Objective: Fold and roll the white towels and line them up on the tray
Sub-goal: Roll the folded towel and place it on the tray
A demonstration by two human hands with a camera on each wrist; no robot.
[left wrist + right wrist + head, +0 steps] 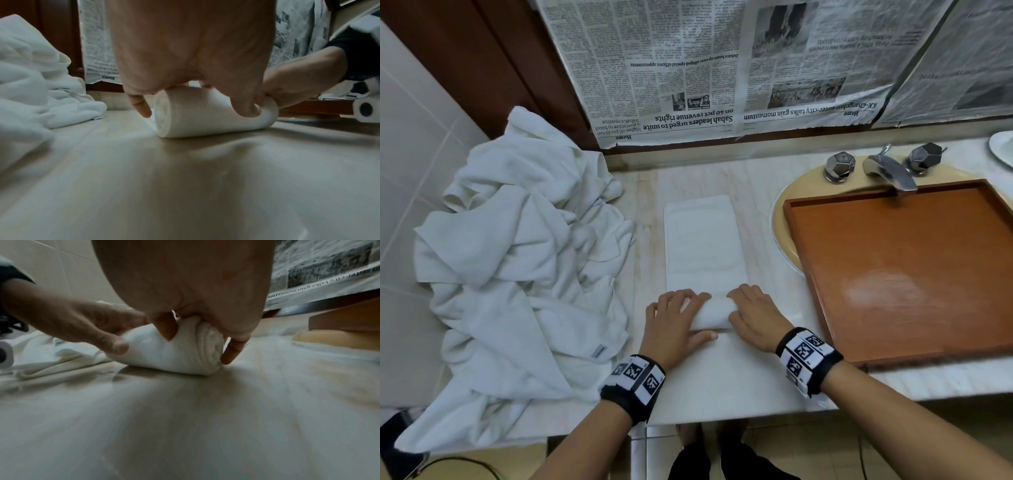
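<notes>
**Both hands are rolling a folded white towel on the counter**

The person is standing at a pale stone counter (pixel 722 383) and is working on a folded towel (pixel 703 236) that is lying flat as a long strip in the middle of it. The near end of this strip is already wound into a roll (pixel 714 313), and the far end is still lying unrolled toward the wall.

The left hand (pixel 674 322) is gripping the left end of the roll, with its fingers curled over the top and the thumb lying along the near side. The right hand (pixel 755 317) is gripping the right end in the same way. In the left wrist view the spiral of layers is showing at the end of the roll (pixel 205 113), and the fingers (pixel 141 105) are reaching down behind it to the counter. In the right wrist view the other end of the roll (pixel 185 350) is showing its layers too, with one fingertip touching the counter just beside it.

A heap of loose white towels (pixel 517 257) is lying at the left, partly hanging over the counter edge. The brown wooden tray (pixel 893 274) is sitting at the right over the sink (pixel 780 219), under the faucet (pixel 890 169), and it is holding no towel. Newspaper sheets (pixel 722 61) are covering the wall behind.
</notes>
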